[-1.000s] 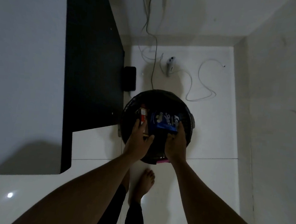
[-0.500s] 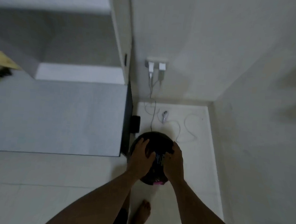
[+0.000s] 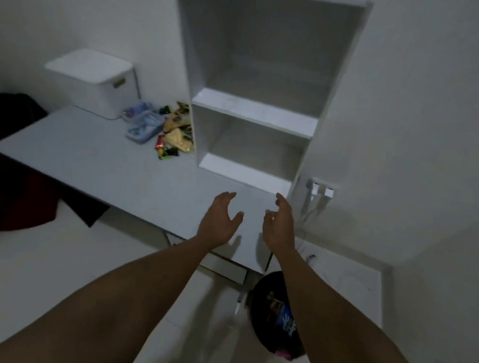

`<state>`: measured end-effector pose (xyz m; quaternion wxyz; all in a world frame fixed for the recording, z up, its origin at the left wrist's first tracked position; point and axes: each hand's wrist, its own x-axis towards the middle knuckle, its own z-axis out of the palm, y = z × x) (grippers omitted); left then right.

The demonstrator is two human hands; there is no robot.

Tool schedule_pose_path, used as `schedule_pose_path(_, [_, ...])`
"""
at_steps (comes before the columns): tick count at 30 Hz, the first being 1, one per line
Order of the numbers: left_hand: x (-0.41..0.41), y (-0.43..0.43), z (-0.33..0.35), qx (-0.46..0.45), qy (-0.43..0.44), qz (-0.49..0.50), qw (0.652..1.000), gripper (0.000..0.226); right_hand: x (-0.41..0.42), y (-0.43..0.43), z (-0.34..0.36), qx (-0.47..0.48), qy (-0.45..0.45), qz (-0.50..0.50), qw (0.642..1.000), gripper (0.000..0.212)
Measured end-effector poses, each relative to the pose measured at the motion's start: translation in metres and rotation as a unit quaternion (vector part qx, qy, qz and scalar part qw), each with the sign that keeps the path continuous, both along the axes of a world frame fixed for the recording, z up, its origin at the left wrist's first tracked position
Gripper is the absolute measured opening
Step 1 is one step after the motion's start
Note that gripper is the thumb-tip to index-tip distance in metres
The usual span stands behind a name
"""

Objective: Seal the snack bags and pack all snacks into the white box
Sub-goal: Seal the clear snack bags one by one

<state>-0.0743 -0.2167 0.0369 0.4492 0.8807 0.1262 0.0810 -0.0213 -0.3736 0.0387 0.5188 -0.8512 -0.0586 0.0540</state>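
A white box (image 3: 93, 82) with its lid on stands at the back left of the white desk (image 3: 98, 157). Beside it lies a heap of snacks (image 3: 173, 131): pale blue packs, yellow-brown bags and small dark wrappers. My left hand (image 3: 218, 219) and my right hand (image 3: 279, 223) hover over the desk's near right corner, fingers apart, both holding nothing. On the floor below my right forearm is a black bin (image 3: 274, 317) with a blue snack bag (image 3: 288, 320) inside.
A white open shelf unit (image 3: 254, 111) rises at the desk's right end. White plugs sit in a wall socket (image 3: 321, 191), with cables trailing to the floor. Dark fabric (image 3: 12, 171) lies at the left edge.
Both hands have lifted out of the black bin, leaving the blue bag in it. The view has swung up from the floor to the desk, box and shelf.
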Motion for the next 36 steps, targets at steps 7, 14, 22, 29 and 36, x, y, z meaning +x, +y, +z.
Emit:
schedule_pose_path(7, [-0.026, 0.111, 0.032, 0.019, -0.034, 0.088, 0.995, 0.062, -0.011, 0.116, 0.031, 0.005, -0.06, 0.084, 0.995, 0.051])
schedule_pose_path(14, [-0.05, 0.254, 0.04, 0.03, -0.057, 0.126, 0.99, 0.06, -0.025, 0.26, 0.046, -0.002, -0.074, 0.111, 0.991, 0.051])
schedule_pose_path(22, [-0.051, 0.391, 0.043, 0.03, -0.058, 0.155, 0.986, 0.061, -0.039, 0.401, 0.052, -0.005, -0.084, 0.133, 0.988, 0.051])
schedule_pose_path(29, [0.002, 0.444, 0.043, 0.045, -0.054, 0.12, 0.99, 0.06, 0.003, 0.453, 0.041, -0.008, -0.068, 0.127, 0.99, 0.054])
schedule_pose_path(36, [0.111, 0.468, 0.016, 0.063, -0.034, 0.072, 0.995, 0.059, 0.107, 0.475, 0.002, -0.016, -0.008, 0.074, 0.997, 0.053])
